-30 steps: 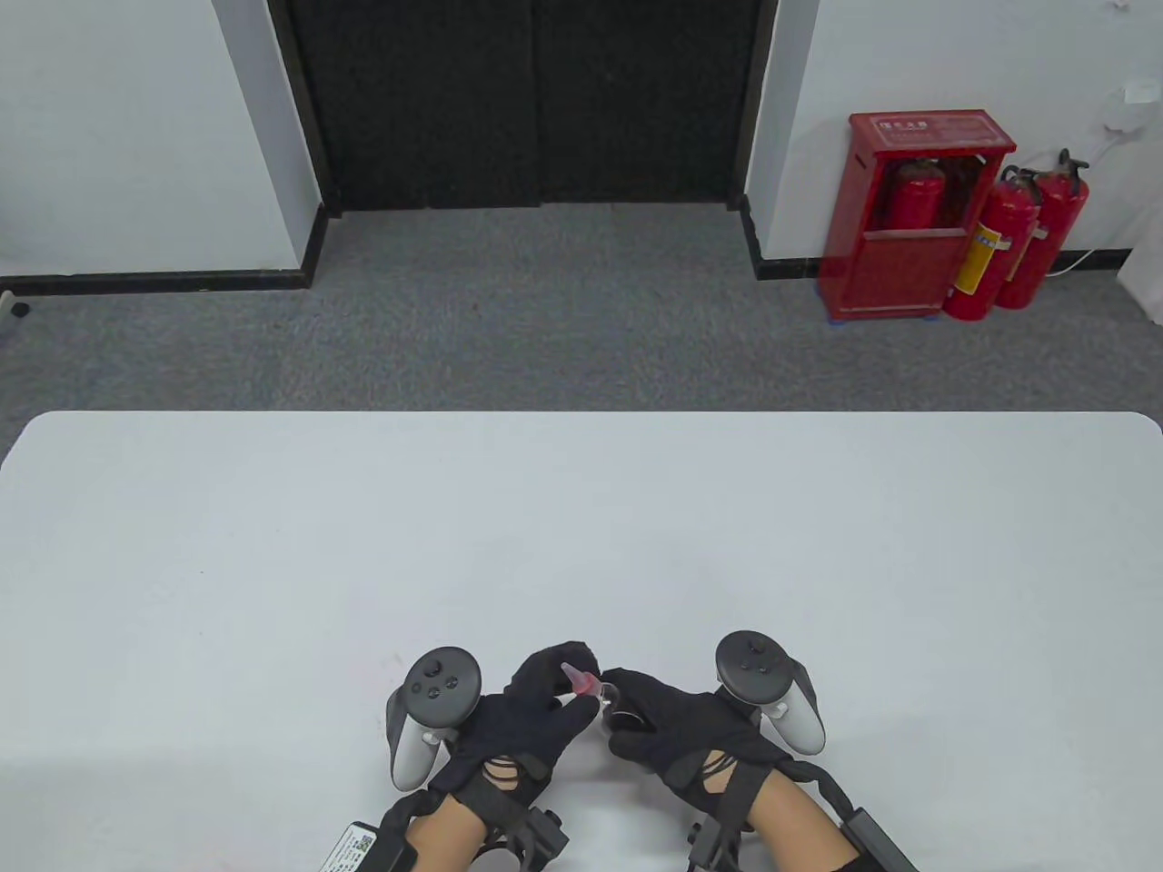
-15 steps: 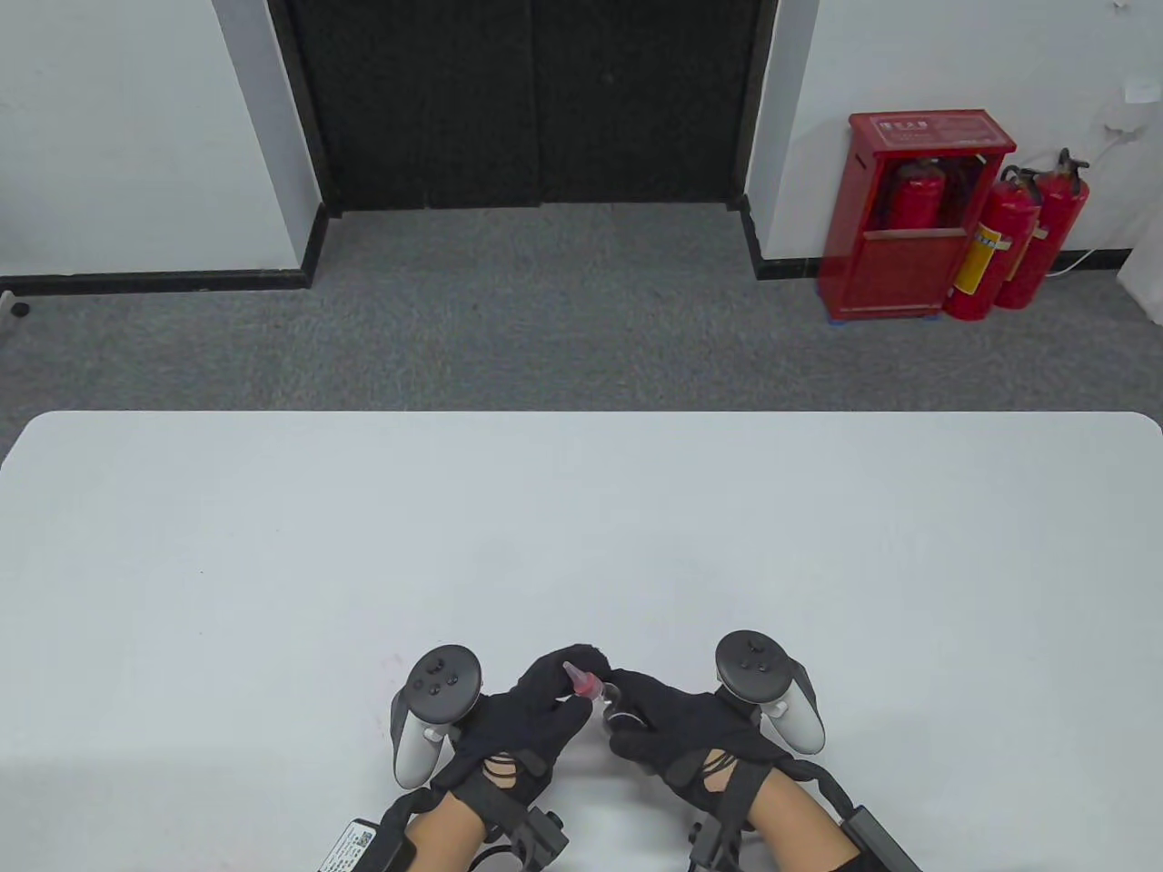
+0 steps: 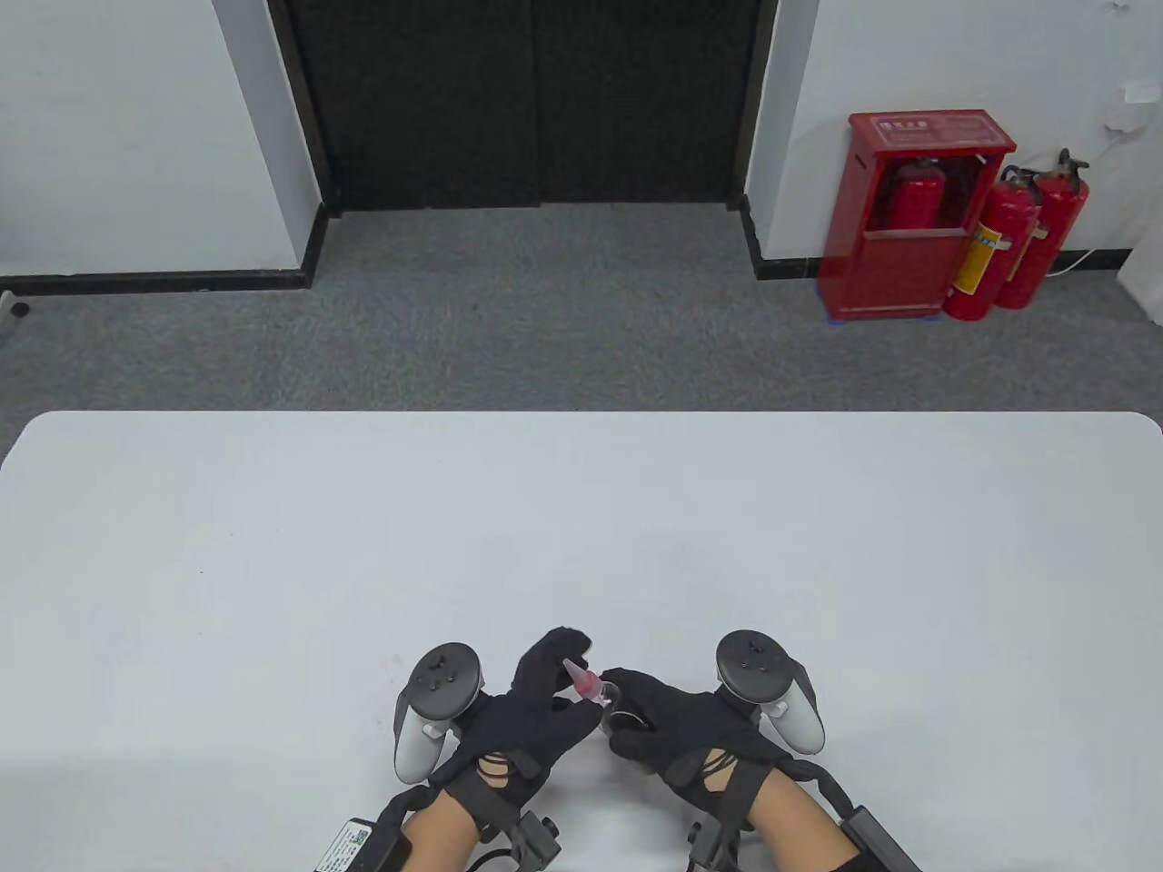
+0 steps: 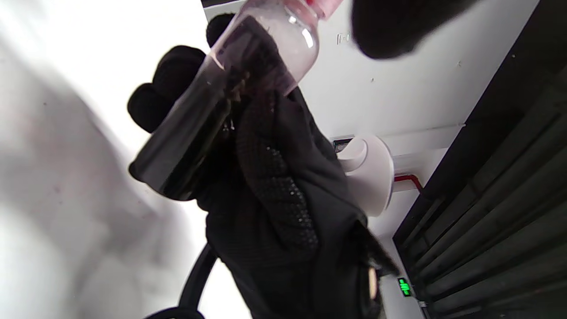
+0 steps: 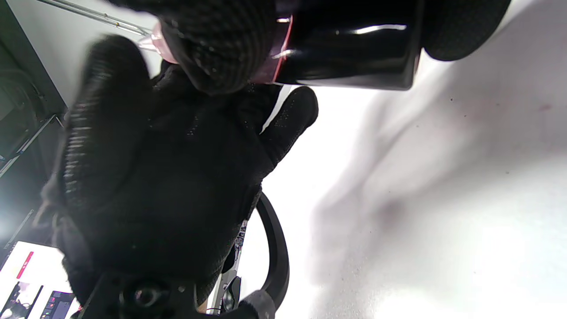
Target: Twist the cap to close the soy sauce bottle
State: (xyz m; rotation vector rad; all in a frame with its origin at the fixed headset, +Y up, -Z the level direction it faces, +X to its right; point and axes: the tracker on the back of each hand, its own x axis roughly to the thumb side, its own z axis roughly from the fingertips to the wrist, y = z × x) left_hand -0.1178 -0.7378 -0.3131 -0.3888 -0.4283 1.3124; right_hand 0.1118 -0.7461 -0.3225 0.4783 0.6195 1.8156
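Observation:
A small soy sauce bottle [image 3: 609, 704] with dark sauce and a pointed red cap [image 3: 581, 681] is held tilted above the white table [image 3: 581, 509], near its front edge. My right hand [image 3: 668, 722] grips the bottle's body; in the left wrist view its fingers wrap the dark lower part of the bottle [image 4: 186, 133]. My left hand [image 3: 556, 674] holds the cap between its fingers, index finger stretched behind it. In the right wrist view the bottle [image 5: 354, 48] is at the top and my left hand [image 5: 155, 168] fills the left side, one finger blurred.
The table's far edge [image 3: 581, 414] borders grey carpet. A red extinguisher cabinet [image 3: 913, 213] and two extinguishers stand by the far wall. Wrist cables hang at the front edge below both hands.
My left hand's fingers have shifted on the cap: the index finger now reaches further up behind it and the cap's tip shows more. My right hand and the bottle have stayed in place.

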